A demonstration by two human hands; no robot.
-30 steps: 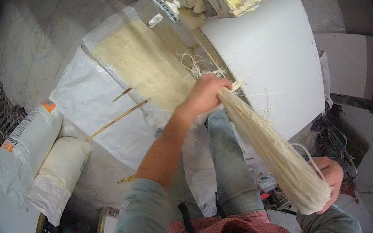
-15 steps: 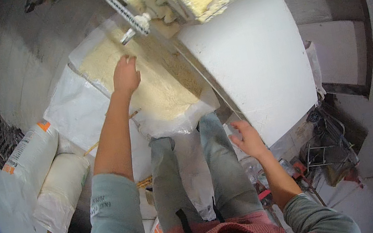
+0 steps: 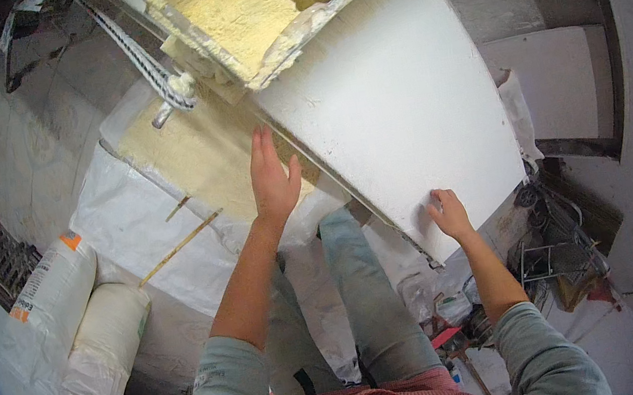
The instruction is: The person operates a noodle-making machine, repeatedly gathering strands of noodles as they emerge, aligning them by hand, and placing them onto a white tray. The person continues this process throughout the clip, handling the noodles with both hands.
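My left hand [image 3: 276, 183] is stretched out with its thumb apart, holding nothing. It is over the left edge of a white tabletop [image 3: 401, 98], beside a heap of pale yellow powder or meal [image 3: 197, 146] that lies lower on a white sheet [image 3: 110, 202]. Whether it touches the edge I cannot tell. Over the near part of the tabletop, my right hand [image 3: 449, 215] has its fingers loosely bent and apart, with nothing in them. Beyond the hands, an open box [image 3: 213, 67] at the tabletop's far end holds yellow powder [image 3: 241, 12].
Black-and-white cords [image 3: 130, 52] hang left of the box. Two thin sticks lie on the sheet, the longer stick [image 3: 181, 247] nearer me. Full white sacks [image 3: 108, 336] stand at the left. Folded metal frames [image 3: 551, 253] are on the floor at the right.
My left hand has moved right, from above the powder heap to the tabletop's edge. My right hand has come over the tabletop. The view has shifted, bringing more of the box into sight.
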